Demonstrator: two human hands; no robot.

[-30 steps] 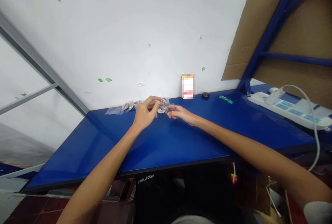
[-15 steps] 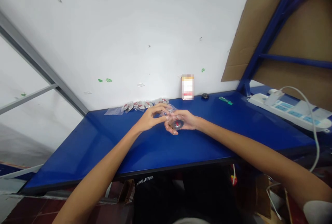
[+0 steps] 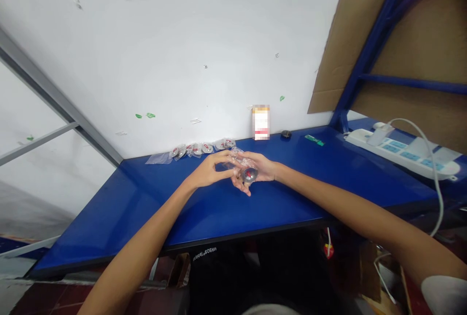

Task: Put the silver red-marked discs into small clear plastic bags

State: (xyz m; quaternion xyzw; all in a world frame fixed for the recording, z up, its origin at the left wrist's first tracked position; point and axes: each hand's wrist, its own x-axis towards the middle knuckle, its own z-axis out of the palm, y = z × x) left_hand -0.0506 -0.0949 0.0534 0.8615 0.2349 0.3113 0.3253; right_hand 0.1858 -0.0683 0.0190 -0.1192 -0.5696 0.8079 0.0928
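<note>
1. Round silver disc [image 3: 250, 174], one, red mark at its centre: held in the right hand, above the blue table [image 3: 204, 215], off its surface.
2. Right hand [image 3: 259, 166], bare: palm turned partly up, fingers curled beneath the disc and supporting it, thumb side uppermost.
3. Left hand [image 3: 209, 171], bare: thumb and fingers bent, tips meeting the right hand at the clear plastic [image 3: 248, 162]; whether they pinch it cannot be told.
4. Clear plastic, crinkled and glossy: between the two hands, just beside the disc; its exact outline is unclear.
5. Bagged discs [image 3: 196, 149], several, silver with red marks: overlapping in a row along the table's back edge, beyond the left hand.
6. Flat clear bag [image 3: 158, 158], one: at the left end of that row.
7. Upright pack [image 3: 261, 122], one, blurred: at the back edge, against the white wall [image 3: 175, 37].
8. Black round item [image 3: 286, 134] and green piece [image 3: 314, 140], one each: right of the pack.
9. White power strip [image 3: 401, 154], one, plug inserted: far right.
</note>
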